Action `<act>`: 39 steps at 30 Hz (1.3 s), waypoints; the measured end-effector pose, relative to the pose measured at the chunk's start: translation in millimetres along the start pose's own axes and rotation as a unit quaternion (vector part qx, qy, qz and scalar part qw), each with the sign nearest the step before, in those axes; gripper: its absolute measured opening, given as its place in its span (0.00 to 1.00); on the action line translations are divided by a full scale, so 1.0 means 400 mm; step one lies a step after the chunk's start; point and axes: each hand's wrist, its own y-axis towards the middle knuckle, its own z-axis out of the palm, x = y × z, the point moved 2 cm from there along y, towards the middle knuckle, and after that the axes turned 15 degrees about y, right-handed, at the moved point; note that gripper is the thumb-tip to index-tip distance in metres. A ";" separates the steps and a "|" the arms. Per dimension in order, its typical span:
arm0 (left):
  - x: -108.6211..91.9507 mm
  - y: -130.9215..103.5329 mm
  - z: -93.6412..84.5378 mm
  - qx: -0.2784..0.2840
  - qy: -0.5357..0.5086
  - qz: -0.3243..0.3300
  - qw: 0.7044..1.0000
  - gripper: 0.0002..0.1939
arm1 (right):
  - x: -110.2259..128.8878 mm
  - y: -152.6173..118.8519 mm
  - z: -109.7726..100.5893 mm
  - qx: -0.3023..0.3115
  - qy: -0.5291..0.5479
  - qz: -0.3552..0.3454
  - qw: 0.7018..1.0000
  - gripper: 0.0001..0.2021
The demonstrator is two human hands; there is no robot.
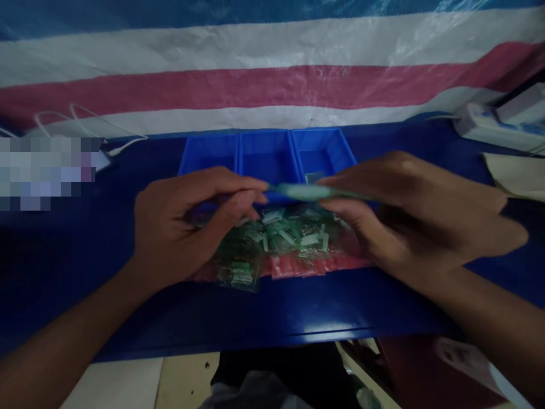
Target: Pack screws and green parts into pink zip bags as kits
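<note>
A small green-tinted plastic packet [300,192], blurred by motion, is stretched level between my two hands above the table. My left hand [174,221] pinches its left end between thumb and forefinger. At the other end my right hand [409,216] grips it with thumb and fingers, the back of the hand turned up. Beneath them lies a pile of similar clear packets [285,233] with pale strip-like pieces inside. One packet [240,275] sits at the pile's front left. Red plastic [298,266] shows under the pile's front edge.
Three blue bins [266,153] stand side by side behind the pile on the dark blue table [315,307]. White cables [128,142] lie at the back left. A white power strip [489,128] and beige paper [517,173] are at the right. A striped sheet [255,88] hangs behind.
</note>
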 end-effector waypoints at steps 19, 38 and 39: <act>0.012 0.000 0.001 0.032 -0.183 -0.143 0.972 0.18 | -0.055 0.003 0.013 0.083 0.118 -0.024 0.989 0.32; 0.040 0.034 -0.012 -0.009 -0.092 -0.153 0.984 0.14 | -0.238 0.055 -0.063 -0.012 -0.009 0.194 0.981 0.10; 0.041 0.034 -0.012 -0.013 -0.088 -0.155 0.984 0.14 | -0.261 0.065 -0.071 0.015 -0.010 0.209 0.978 0.11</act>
